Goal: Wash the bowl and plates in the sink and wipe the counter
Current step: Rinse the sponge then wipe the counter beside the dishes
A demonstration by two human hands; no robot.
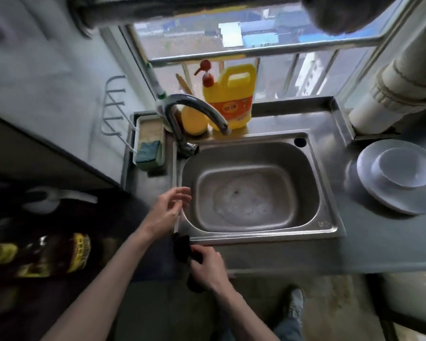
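Standing at the sink (330,212), I have my left hand (169,210) over its left rim, fingers loose and spread, gripping nothing that I can make out. My right hand (208,265) is lower, at the front edge of the counter (280,257), with its fingers curled round a dark object (182,246); the blur keeps me from telling what that object is. Nothing but a shallow pool of foamy water (241,200) lies on the bottom of the basin. The bowl (403,168) sits upright on a pale plate (379,200), and both rest on the counter to the right of the sink, well apart from my hands. I cannot tell whether more than one plate is stacked there. At the sink's back left corner the faucet (197,107) arches its spout over the back rim. A yellow detergent bottle (231,104) with a red pump stands just behind it on the sill. To the left of the faucet a green sponge (149,148) lies in a pale holder (148,129).
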